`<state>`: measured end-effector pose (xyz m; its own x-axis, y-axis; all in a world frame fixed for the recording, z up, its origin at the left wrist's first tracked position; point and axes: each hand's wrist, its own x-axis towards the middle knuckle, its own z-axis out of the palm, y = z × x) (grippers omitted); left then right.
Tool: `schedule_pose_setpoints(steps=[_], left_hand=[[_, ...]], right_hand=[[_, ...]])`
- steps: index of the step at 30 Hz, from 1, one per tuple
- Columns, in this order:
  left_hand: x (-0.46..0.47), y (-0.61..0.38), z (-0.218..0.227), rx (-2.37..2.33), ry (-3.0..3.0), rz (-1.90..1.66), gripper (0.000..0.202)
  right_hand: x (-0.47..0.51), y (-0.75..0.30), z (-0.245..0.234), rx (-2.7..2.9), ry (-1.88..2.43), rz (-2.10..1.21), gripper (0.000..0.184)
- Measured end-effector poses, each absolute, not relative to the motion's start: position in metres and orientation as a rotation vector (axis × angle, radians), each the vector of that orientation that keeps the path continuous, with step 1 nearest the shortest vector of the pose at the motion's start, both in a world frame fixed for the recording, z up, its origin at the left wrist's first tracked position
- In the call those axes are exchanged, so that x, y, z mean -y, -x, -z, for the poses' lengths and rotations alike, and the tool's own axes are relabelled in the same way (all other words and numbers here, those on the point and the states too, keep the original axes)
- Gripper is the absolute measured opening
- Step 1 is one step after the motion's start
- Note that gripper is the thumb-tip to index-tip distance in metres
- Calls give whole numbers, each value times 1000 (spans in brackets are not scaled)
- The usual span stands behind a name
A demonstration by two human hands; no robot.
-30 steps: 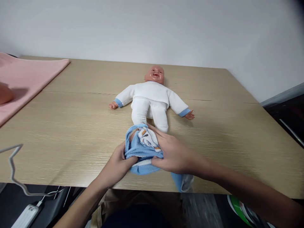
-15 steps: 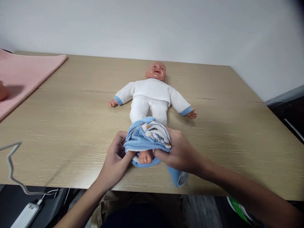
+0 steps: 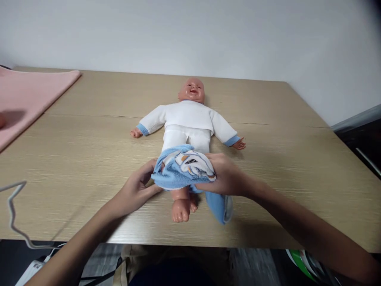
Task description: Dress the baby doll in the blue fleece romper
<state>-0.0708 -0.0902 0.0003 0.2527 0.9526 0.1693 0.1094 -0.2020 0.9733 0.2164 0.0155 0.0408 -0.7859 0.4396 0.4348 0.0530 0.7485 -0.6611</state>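
A baby doll (image 3: 189,115) lies on its back on the table, its head away from me, in a white top with blue cuffs. Blue terry baby pants (image 3: 171,174) with a white cartoon figure are bunched around its lower legs. Both bare feet (image 3: 181,210) stick out below the cloth. My left hand (image 3: 139,186) pinches the cloth's left edge between thumb and fingers. On the other side my right hand (image 3: 224,174) grips the bunched cloth, its fingertips hidden. An empty blue tube of the cloth hangs down below my right hand.
A pink cloth (image 3: 32,95) lies at the table's left, with a skin-coloured object (image 3: 2,120) cut off by the frame. A pale cable (image 3: 12,206) crosses the near left corner. The wooden table's (image 3: 282,171) front edge runs close to me; a white wall (image 3: 184,35) stands behind.
The blue pants have moved up the doll's legs, away from me. More of its feet and one ankle now show. Both my hands have moved slightly forward with the cloth.
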Motion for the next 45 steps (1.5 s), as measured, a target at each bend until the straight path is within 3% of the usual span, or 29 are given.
schedule_pose_setpoints(steps=[7, 15, 17, 20, 25, 31, 37, 45], left_hand=[[70, 83, -4, -957, -1337, -997, 35], [56, 89, -2, -785, -1010, -956, 72], [56, 92, -1, -769, -1001, -971, 77], [57, 98, 2, -762, -970, -942, 76], [60, 108, 2, -792, -1112, -845, 44], [56, 120, -10, -782, -1330, -829, 49], [43, 130, -45, -1060, -1758, -606, 68], [8, 64, -98, -956, -1748, -659, 70]], right_hand=[[-58, -200, -59, 2384, 473, -1653, 42], [-53, -196, -53, 2228, 426, -1789, 69], [-49, -201, -55, 2226, 487, -1718, 60], [-43, -212, -60, 2280, 637, -1644, 31], [-37, -231, -70, 2227, 585, -1645, 18], [-35, -239, -68, 2271, 163, -1709, 15], [-30, -231, -61, 2337, 413, -1381, 27], [-23, -211, -70, 2172, 577, -1273, 45]])
